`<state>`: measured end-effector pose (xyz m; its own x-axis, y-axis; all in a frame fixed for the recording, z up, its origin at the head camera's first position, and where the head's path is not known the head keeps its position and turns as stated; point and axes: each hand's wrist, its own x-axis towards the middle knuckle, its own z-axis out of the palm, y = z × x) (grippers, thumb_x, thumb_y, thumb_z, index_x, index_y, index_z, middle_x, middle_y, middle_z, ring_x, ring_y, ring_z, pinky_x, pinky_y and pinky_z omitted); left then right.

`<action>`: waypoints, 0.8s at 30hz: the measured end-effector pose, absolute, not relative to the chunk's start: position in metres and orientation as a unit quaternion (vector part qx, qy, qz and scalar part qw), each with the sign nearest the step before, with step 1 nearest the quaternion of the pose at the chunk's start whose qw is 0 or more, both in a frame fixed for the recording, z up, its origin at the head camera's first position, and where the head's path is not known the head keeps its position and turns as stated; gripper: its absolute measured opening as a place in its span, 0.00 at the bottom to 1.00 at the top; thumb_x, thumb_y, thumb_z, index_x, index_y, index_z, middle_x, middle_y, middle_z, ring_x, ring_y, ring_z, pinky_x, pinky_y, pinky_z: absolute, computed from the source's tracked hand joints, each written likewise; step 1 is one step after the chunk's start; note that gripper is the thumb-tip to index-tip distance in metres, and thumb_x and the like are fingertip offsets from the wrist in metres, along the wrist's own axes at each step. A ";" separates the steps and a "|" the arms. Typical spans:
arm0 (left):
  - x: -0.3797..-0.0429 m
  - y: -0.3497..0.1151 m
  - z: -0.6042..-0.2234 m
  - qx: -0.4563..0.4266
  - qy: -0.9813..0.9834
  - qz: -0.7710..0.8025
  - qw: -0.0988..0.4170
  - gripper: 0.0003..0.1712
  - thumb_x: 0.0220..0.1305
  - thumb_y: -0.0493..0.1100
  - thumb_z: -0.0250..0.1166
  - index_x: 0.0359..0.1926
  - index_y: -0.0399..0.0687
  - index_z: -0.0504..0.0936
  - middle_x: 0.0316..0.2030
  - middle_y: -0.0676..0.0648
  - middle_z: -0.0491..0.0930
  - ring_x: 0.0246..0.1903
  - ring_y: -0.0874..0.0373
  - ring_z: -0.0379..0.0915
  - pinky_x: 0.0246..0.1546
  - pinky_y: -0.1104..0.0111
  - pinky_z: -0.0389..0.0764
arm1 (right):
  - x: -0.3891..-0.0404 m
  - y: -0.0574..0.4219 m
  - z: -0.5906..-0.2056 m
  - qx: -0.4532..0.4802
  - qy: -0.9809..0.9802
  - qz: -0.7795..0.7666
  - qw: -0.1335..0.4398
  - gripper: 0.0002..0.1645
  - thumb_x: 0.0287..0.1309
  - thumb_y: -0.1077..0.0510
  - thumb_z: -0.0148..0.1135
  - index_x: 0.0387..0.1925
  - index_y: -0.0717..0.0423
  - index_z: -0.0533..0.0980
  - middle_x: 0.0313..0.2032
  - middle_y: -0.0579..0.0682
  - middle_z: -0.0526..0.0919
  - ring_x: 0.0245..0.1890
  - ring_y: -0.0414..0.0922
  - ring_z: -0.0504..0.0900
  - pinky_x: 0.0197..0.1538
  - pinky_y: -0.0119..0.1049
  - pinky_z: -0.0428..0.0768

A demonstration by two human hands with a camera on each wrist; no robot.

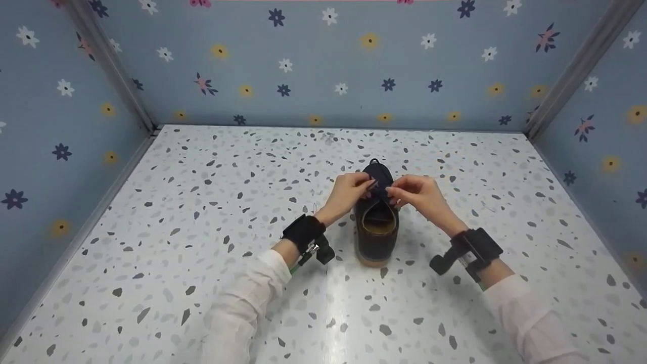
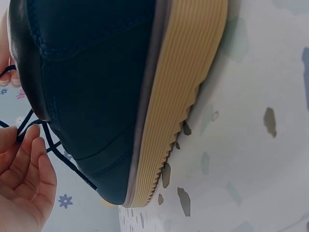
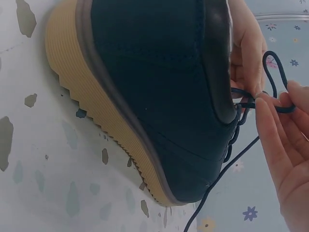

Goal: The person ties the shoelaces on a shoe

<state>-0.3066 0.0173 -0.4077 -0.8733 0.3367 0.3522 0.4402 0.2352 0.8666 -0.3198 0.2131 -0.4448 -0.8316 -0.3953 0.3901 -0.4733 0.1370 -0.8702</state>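
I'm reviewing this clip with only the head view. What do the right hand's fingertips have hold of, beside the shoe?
Observer: In the right wrist view, the right hand pinches a dark lace.
Reviewer: Thanks. I only see the heel end of the shoe from above. How does its sole look along the side?
Observer: The left wrist view shows it finely ribbed, with a toothed lower edge toward the toe.

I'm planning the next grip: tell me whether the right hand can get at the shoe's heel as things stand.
Probably yes: nothing visible blocks the right hand from the heel, though the fingers pinch the lace and would likely release first.
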 end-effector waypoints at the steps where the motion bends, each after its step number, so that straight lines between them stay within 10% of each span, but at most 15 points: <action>1: -0.307 0.017 -0.408 -0.248 -0.786 -0.564 0.047 0.12 0.46 0.43 0.50 0.15 0.40 0.67 0.14 0.47 0.69 0.14 0.60 0.65 0.14 0.75 0.66 | -0.307 0.206 -0.428 0.294 -0.750 0.592 0.021 0.07 0.39 0.65 0.50 0.26 0.62 0.70 0.20 0.58 0.71 0.17 0.49 0.70 0.16 0.36 0.68; 7: -0.306 0.017 -0.408 -0.257 -0.791 -0.553 0.058 0.11 0.46 0.43 0.50 0.14 0.41 0.67 0.14 0.49 0.69 0.13 0.61 0.65 0.14 0.75 0.65 | -0.270 0.188 -0.380 0.297 -0.761 0.576 -0.008 0.07 0.38 0.66 0.50 0.25 0.67 0.69 0.21 0.61 0.70 0.19 0.53 0.69 0.18 0.39 0.68; 24: -0.305 0.016 -0.408 -0.274 -0.774 -0.568 0.064 0.12 0.45 0.45 0.51 0.16 0.40 0.69 0.13 0.47 0.69 0.14 0.59 0.64 0.14 0.74 0.65 | -0.299 0.213 -0.402 0.278 -0.794 0.540 0.035 0.08 0.42 0.60 0.47 0.28 0.57 0.70 0.19 0.54 0.71 0.12 0.44 0.67 0.09 0.34 0.62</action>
